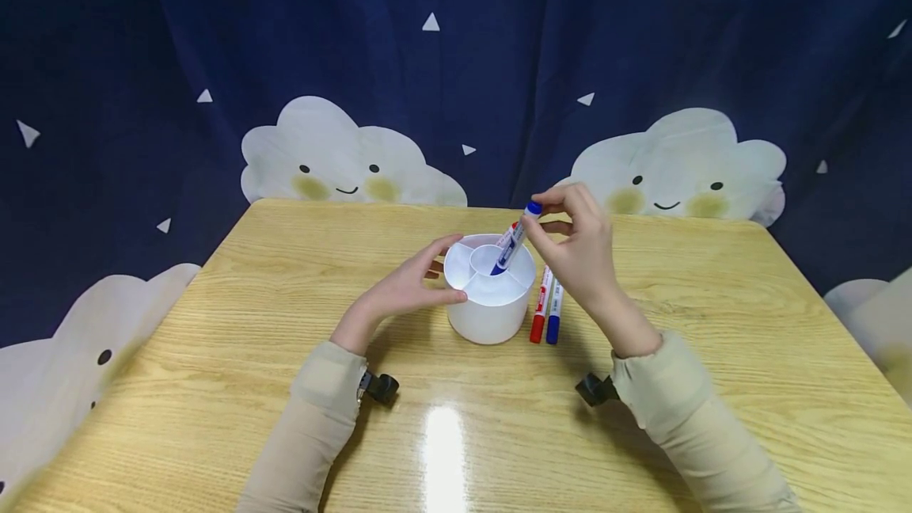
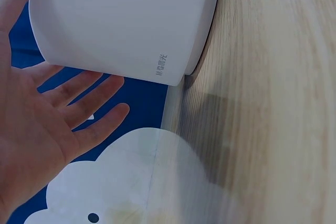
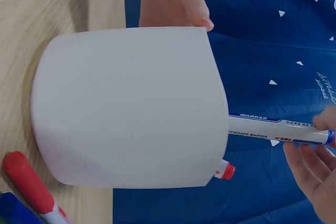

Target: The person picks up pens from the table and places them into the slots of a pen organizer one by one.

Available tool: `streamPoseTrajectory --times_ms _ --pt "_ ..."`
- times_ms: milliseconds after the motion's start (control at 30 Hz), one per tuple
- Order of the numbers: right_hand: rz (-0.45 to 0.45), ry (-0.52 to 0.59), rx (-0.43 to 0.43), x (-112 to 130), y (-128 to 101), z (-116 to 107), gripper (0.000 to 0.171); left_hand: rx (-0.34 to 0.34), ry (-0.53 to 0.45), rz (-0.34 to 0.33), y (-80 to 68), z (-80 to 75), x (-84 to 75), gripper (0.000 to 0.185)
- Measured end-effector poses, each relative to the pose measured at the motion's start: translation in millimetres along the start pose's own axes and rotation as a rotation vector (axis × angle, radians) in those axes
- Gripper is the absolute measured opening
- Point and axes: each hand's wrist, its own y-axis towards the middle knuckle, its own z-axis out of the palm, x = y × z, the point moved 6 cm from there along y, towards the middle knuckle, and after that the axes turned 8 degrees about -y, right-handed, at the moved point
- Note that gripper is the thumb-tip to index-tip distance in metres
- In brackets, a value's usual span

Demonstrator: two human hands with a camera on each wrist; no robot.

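While pinching a blue marker (image 1: 514, 237) just under its cap between thumb and curled fingertips, holds it slanted with the lower end down in the round middle well of a white pen holder (image 1: 492, 311). Done with the right hand (image 1: 580, 248), above the pot's right rim. Flanks the pot's left wall with the left hand (image 1: 409, 287), spread wide, fingers straight, thumb touching the plastic, gripping nothing. Stands around the middle of the wooden table (image 1: 285, 299), somewhat nearer the far edge than the near one. Shows a red-capped marker (image 3: 224, 170) already poking over the rim, and a red marker (image 1: 541, 309) and second blue marker (image 1: 554, 313) lying side by side on the table just right of the pot. Looks light and stiff, with a smooth, probably slippery plastic barrel; best taken high on the barrel, below the cap. Looks light enough, as thin-walled pots go, to tip or slide unless braced.
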Motion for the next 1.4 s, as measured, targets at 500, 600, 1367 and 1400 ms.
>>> streamPoseTrajectory --times_ms 500,600,1367,1400 --pt "0.019 -0.02 0.089 -11.7 -15.3 14.6 0.018 0.016 -0.01 -0.029 -6.1 1.8 -21.2 0.083" --pt "0.033 -0.038 0.126 -14.9 -19.7 19.3 0.018 0.02 -0.011 -0.024 -9.6 2.2 -31.1 0.082" --pt "0.154 -0.149 0.211 -32.3 -27.9 18.0 0.016 -0.008 -0.01 -0.013 -1.0 0.6 0.3 0.085" --pt "0.16 -0.157 0.2 -35.0 -27.4 15.0 0.016 -0.008 -0.011 -0.013 -0.9 0.7 0.3 0.085"
